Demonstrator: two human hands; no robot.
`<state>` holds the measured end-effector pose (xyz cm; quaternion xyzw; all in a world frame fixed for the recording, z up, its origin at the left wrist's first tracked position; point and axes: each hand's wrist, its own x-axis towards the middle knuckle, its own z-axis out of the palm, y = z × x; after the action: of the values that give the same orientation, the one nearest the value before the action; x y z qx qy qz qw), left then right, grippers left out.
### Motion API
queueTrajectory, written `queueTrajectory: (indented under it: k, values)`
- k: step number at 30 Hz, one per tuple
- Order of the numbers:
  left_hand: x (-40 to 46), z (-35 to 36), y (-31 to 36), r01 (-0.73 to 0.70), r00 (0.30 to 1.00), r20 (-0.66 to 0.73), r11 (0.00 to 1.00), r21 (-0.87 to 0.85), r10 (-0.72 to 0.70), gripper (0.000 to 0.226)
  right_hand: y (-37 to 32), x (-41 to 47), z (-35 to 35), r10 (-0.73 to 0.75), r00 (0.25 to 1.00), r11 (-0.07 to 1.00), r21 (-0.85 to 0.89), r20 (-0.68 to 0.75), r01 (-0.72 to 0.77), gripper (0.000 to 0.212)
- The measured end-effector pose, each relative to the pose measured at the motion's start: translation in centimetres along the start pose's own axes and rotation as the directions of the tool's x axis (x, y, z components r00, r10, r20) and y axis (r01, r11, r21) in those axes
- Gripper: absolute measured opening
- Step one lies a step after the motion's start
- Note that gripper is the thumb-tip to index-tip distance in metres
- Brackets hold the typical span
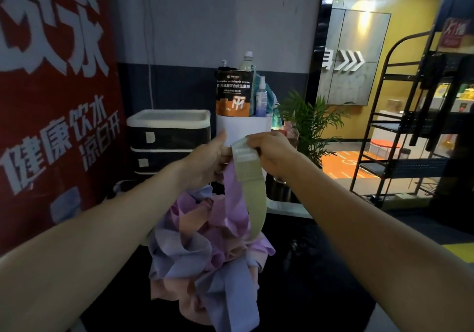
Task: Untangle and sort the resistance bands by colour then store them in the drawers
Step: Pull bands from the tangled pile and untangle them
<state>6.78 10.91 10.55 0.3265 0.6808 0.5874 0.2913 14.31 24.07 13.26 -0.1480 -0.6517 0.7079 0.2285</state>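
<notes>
Red wall sign [51, 100] reads "健康饮水"; left hand [205, 159], right hand [272, 152] both clamp green band [250, 177].

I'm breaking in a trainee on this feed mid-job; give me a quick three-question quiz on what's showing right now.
1. True or false: both hands grip the green band.
2. Which colour is missing from the tangled pile? A) purple B) pink C) yellow
3. On which side of the white bin does the drawer unit stand?

Key:
1. True: the left hand and right hand pinch its top end, lifted above the pile.
2. C.
3. To its left, with the drawers closed.
</notes>
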Motion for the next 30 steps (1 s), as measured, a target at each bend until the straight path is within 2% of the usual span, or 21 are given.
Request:
queueTrajectory:
  k: [1,3,6,8,10,12,15,17,19,21,23,25,27,30]
  values:
    - [-0.1,-0.1,0.1,0.022,1.000,0.021,0.999,-0.026,-0.022,0.085,0.0,0.0,0.4,-0.014,1.000,0.999,-0.051,0.011,0.014,0.019]
    - [-0.5,-0.3,0.2,0.033,0.999,0.004,0.999,-0.037,-0.032,0.087,0.0,-0.1,0.8,-0.022,0.997,0.996,-0.082,0.070,0.028,0.026]
    - [-1.1,-0.2,-0.2,-0.019,0.997,-0.082,0.997,-0.073,0.013,0.053,-0.6,-0.6,1.2,-0.009,0.980,0.991,-0.129,0.199,0.035,0.033]
    - [-1.4,-0.2,-0.5,-0.065,0.986,-0.162,0.985,-0.159,0.039,0.027,-0.8,-0.9,1.3,-0.041,0.971,0.938,-0.326,0.235,0.118,0.041]
    - [-1.4,-0.8,-0.5,-0.117,0.974,-0.219,0.960,-0.256,0.060,0.019,-0.6,-1.0,1.0,-0.042,0.967,0.850,-0.500,0.252,0.168,0.042]
    - [-1.4,-1.6,-0.2,-0.154,0.968,-0.236,0.941,-0.302,0.083,0.018,0.1,-1.3,0.8,0.042,0.940,0.856,-0.497,0.338,0.141,0.031]
    - [-1.5,-2.3,0.4,-0.166,0.965,-0.239,0.956,-0.241,0.107,0.018,0.8,-1.6,1.3,0.034,0.922,0.890,-0.431,0.386,0.147,0.021]
    - [-1.6,-2.3,0.7,-0.178,0.961,-0.247,0.963,-0.201,0.126,0.020,0.7,-1.5,1.9,-0.067,0.939,0.855,-0.466,0.339,0.229,0.017]
    - [-1.7,-2.2,0.9,-0.176,0.951,-0.280,0.975,-0.134,0.134,0.023,0.4,-1.4,2.4,-0.164,0.937,0.805,-0.507,0.308,0.308,0.023]
    - [-1.7,-2.5,1.2,-0.158,0.928,-0.334,0.987,0.041,0.163,0.024,0.0,-1.5,2.7,-0.215,0.931,0.787,-0.513,0.294,0.344,0.023]
    - [-2.0,-2.9,1.5,-0.155,0.896,-0.373,0.957,0.247,0.242,0.020,-0.5,-1.7,2.8,-0.233,0.930,0.788,-0.504,0.284,0.352,0.022]
    - [-1.9,-3.6,1.6,-0.189,0.862,-0.390,0.920,0.343,0.323,0.027,-1.0,-1.7,2.8,-0.233,0.933,0.789,-0.508,0.273,0.346,0.022]
    - [-1.7,-4.0,1.7,-0.212,0.835,-0.422,0.915,0.344,0.352,0.030,-1.5,-1.8,2.8,-0.222,0.938,0.799,-0.502,0.265,0.331,0.023]
    - [-1.3,-4.2,1.8,-0.231,0.805,-0.512,0.953,0.197,0.300,0.022,-1.8,-1.9,2.8,-0.218,0.947,0.812,-0.494,0.237,0.311,0.016]
